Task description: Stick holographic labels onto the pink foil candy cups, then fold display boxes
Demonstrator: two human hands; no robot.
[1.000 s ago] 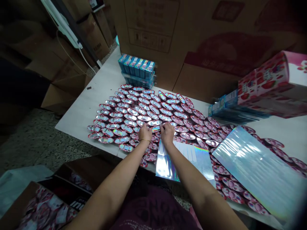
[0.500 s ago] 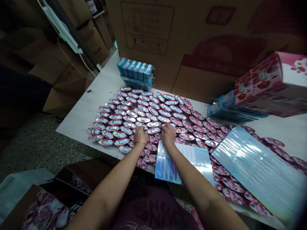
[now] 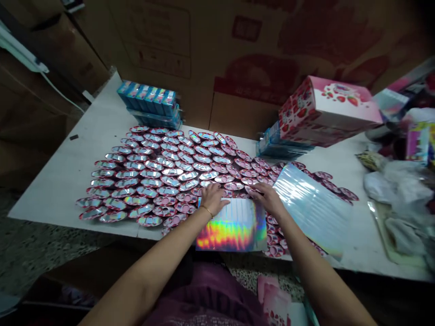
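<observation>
Rows of red oval cards (image 3: 152, 174) with shiny holographic centres cover the white table (image 3: 61, 176). A holographic sticker sheet (image 3: 234, 226) lies at the near edge, on top of some cards. My left hand (image 3: 212, 197) lies flat on the sheet's upper left edge with fingers spread. My right hand (image 3: 267, 197) is at the sheet's upper right corner, fingers bent onto it. A second, larger holographic sheet (image 3: 312, 208) lies just right of my right hand.
Stacked blue packs (image 3: 149, 104) stand at the table's back left, and more blue packs (image 3: 282, 145) under a pink strawberry carton (image 3: 326, 111) at the back right. Large cardboard boxes (image 3: 204, 40) wall off the far side. Plastic bags and wrappers (image 3: 397, 190) pile at the right.
Both hands have pulled back from the oval cards to the top edge of the near sticker sheet. The view has swung right, bringing the pink carton and the bags into sight.
</observation>
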